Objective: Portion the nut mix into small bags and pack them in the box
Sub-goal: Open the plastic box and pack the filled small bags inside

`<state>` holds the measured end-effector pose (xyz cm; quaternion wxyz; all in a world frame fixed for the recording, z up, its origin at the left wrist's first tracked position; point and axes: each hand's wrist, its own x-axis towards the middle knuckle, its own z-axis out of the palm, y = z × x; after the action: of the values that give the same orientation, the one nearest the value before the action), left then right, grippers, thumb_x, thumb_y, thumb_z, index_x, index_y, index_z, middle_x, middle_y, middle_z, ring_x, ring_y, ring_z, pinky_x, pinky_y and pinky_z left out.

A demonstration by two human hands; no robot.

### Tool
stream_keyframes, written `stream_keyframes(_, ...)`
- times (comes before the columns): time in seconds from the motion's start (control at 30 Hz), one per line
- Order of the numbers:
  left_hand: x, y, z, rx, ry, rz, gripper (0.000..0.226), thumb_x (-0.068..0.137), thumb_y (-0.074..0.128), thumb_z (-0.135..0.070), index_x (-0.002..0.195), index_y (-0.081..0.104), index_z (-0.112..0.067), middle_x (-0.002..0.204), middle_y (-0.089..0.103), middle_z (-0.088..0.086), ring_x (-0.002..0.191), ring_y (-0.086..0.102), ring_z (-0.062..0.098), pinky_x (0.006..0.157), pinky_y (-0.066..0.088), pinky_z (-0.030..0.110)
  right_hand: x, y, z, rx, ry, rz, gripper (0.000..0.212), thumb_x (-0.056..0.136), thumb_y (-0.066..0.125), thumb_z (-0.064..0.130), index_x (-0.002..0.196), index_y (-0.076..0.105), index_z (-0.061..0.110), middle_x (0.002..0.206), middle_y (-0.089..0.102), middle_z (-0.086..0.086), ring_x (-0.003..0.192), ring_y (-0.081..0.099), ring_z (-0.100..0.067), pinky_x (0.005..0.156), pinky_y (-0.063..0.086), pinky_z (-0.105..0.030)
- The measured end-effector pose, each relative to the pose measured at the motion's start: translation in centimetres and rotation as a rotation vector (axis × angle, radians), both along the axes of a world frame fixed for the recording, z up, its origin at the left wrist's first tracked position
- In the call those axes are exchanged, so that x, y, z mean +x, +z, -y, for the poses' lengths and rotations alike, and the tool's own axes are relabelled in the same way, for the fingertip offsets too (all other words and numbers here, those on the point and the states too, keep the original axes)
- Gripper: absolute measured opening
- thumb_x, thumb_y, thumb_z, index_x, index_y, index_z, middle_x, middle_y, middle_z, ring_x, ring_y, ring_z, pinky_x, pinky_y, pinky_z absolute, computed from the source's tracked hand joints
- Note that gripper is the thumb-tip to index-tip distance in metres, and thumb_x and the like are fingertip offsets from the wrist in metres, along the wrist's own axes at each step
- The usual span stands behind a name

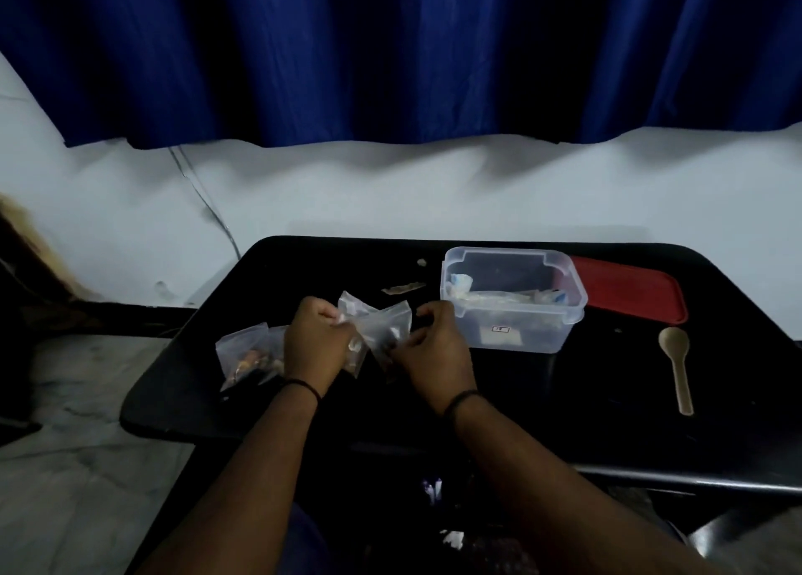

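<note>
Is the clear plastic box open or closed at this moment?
Open. The box has no lid on top; the red lid lies flat on the table behind it.

A big blue curtain (390,54) hangs at the back, and a white wall (434,192) shows under it. A thin dark wire (208,210) runs down the wall on the left. A black table (607,401) stands in front of the wall. Little scraps of paper (403,288) lie on it. The floor (65,466) on the left is pale and looks like marble
</note>
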<state>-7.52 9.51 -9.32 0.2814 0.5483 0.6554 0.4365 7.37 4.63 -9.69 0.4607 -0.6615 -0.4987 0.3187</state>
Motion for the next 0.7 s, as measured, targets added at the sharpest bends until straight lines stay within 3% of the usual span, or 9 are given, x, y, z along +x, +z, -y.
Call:
stream_keyframes(0.1,0.8,0.8,0.4,0.022,-0.039,0.259,0.028,0.081,0.072,0.001,0.101,0.059,-0.013,0.089,0.067,0.008,0.078,0.065,0.023,0.071,0.053,0.035,1.6,1.5,1.2,0.089,0.072,-0.05,0.023,0.076,0.078,0.014,0.091,0.061,0.021,0.067,0.068,0.003,0.065,0.065,-0.011,0.071,0.058,-0.04)
stream_keyframes(0.17,1.5,1.2,0.8,0.042,-0.084,0.4,0.02,0.082,0.07,0.006,0.092,0.065,-0.011,0.08,0.071,0.004,0.07,0.066,0.018,0.064,0.056,0.031,2.8,3.0,2.3,0.16,0.119,-0.141,0.013,0.079,0.079,0.012,0.076,0.067,0.01,0.068,0.072,-0.004,0.062,0.066,-0.015,0.068,0.058,-0.04)
stream_keyframes(0.27,2.3,1.4,1.0,0.069,-0.103,0.524,0.021,0.084,0.071,0.002,0.073,0.065,-0.014,0.06,0.068,-0.007,0.06,0.063,0.014,0.06,0.053,0.027,5.4,5.5,2.9,0.276,0.057,-0.259,0.022,0.086,0.074,0.014,0.071,0.066,0.001,0.066,0.071,-0.012,0.061,0.066,-0.024,0.063,0.055,-0.041)
stream_keyframes(0.33,2.6,1.4,0.8,0.097,-0.105,0.599,0.019,0.088,0.07,-0.004,0.073,0.064,-0.014,0.065,0.066,-0.004,0.067,0.061,0.015,0.067,0.049,0.029,7.6,7.3,2.4,0.384,-0.075,-0.215,0.023,0.088,0.072,0.013,0.068,0.064,0.006,0.064,0.069,-0.01,0.061,0.066,-0.02,0.063,0.054,-0.037)
stream_keyframes(0.4,2.9,1.2,0.5,0.118,-0.089,0.667,0.016,0.09,0.068,-0.008,0.076,0.063,-0.014,0.074,0.063,0.002,0.076,0.058,0.017,0.072,0.047,0.03,9.5,8.9,1.6,0.411,-0.23,-0.05,0.016,0.086,0.074,0.016,0.074,0.063,0.017,0.067,0.068,0.003,0.061,0.065,-0.007,0.061,0.052,-0.026)
stream_keyframes(0.47,3.0,0.9,-0.1,0.122,-0.064,0.738,0.014,0.089,0.069,-0.008,0.078,0.063,-0.014,0.078,0.06,0.004,0.083,0.056,0.02,0.077,0.047,0.034,11.0,9.6,0.2,0.309,-0.29,0.062,0.012,0.083,0.072,0.016,0.088,0.062,0.019,0.072,0.067,0.007,0.064,0.065,-0.008,0.061,0.051,-0.024)
stream_keyframes(0.6,3.1,0.3,-1.0,0.097,-0.088,0.828,0.007,0.089,0.069,-0.009,0.083,0.067,-0.012,0.085,0.063,0.009,0.093,0.057,0.027,0.085,0.046,0.044,13.1,8.4,-4.5,-0.098,-0.128,0.246,0.005,0.079,0.063,0.014,0.082,0.059,0.015,0.08,0.067,-0.01,0.073,0.065,-0.03,0.069,0.057,-0.041)
stream_keyframes(0.7,3.5,0.6,-1.1,0.112,-0.07,0.873,0.013,0.089,0.067,-0.005,0.078,0.066,-0.013,0.08,0.062,0.008,0.089,0.054,0.026,0.085,0.044,0.043,13.0,8.0,-5.8,-0.302,0.026,0.153,0.001,0.086,0.061,0.002,0.085,0.062,0.003,0.073,0.061,-0.012,0.066,0.059,-0.024,0.066,0.054,-0.036)
